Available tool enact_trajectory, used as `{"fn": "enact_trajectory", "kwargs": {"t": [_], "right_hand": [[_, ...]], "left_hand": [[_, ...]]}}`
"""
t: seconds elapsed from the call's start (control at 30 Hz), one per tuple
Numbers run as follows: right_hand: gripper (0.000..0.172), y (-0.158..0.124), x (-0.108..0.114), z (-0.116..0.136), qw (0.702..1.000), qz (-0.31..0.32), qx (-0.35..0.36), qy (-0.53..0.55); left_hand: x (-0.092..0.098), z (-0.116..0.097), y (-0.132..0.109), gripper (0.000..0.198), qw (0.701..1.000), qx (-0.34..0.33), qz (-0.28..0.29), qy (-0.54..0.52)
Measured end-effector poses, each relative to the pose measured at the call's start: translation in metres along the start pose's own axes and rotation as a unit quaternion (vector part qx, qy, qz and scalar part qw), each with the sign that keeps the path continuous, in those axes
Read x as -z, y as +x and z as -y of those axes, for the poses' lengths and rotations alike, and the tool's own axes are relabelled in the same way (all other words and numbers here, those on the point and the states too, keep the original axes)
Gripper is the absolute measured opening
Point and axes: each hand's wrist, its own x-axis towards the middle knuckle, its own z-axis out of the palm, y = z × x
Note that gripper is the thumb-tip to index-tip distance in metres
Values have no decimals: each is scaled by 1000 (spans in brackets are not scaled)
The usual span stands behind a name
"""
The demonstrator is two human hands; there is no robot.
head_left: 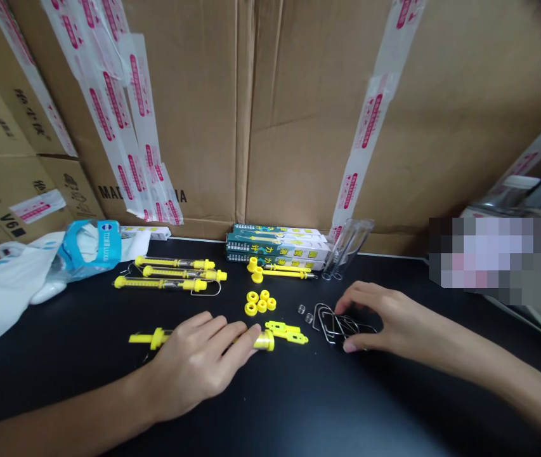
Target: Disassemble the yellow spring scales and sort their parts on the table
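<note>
My left hand (203,355) is closed around a yellow tubular spring scale (264,341) lying crosswise near the table's middle. Its yellow ends stick out on both sides; my fingers hide most of the tube. Over a small pile of bent metal hooks (330,325), my right hand (370,317) has its thumb and fingers apart, with the fingertips at the wires. Two small springs (309,318) lie just left of the hooks. Flat yellow plastic pieces (286,331) sit beside the held scale's right end. Several yellow ring caps (261,303) are grouped behind them.
Several finished-looking spring scales (170,273) lie at the back left, near a blue and white tissue pack (92,247). Printed boxes (277,246) are stacked against the cardboard wall (194,127). Clear tubes (346,251) lean beside them. Yellow rods (289,271) lie in front.
</note>
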Motion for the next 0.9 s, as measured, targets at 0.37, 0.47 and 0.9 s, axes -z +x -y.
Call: {"fn": "enact_trajectory", "kwargs": {"t": [0.37,0.47,0.9], "right_hand": [[30,2,-5,-1,1000,-3,-3,2],[32,2,-4,-1,1000,-2,-6,3],[29,-1,0,-1,1000,21,-1,19]], "left_hand": [[1,1,1,14,1000,0,-2,-2],[0,0,0,14,1000,0,1,-2],[1,1,0,15,1000,2,2,-1]]}}
